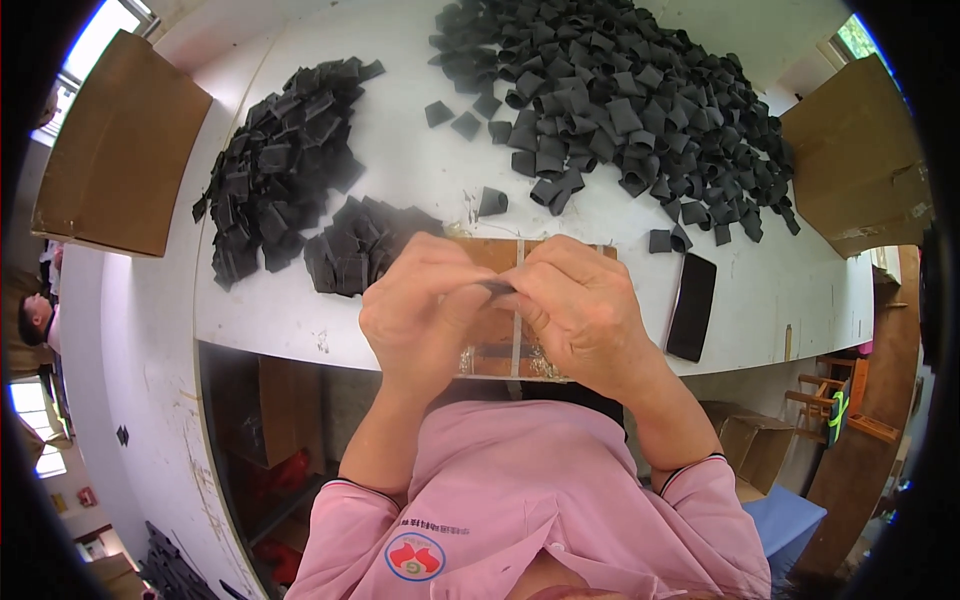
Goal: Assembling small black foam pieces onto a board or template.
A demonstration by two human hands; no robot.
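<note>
Close together over the near edge of the white table, my left hand (pixel 420 305) and my right hand (pixel 585 310) pinch a small black piece (pixel 497 287), apparently fabric, between thumbs and fingers. Most of it is hidden by the fingers, and my left hand is slightly blurred. Beneath them lies a brown board (pixel 490 332) with a pale strip down its middle. Beyond my left hand sits a small heap of flat black pieces (pixel 350 250). One black tube-shaped piece (pixel 492 201) lies just beyond the board.
A large pile of short black tubes (pixel 620 100) covers the far right of the table. Flat black pieces form another pile (pixel 285 165) at left. A dark phone (pixel 692 305) lies right of my right hand. Cardboard boxes (pixel 120 145) stand at both sides.
</note>
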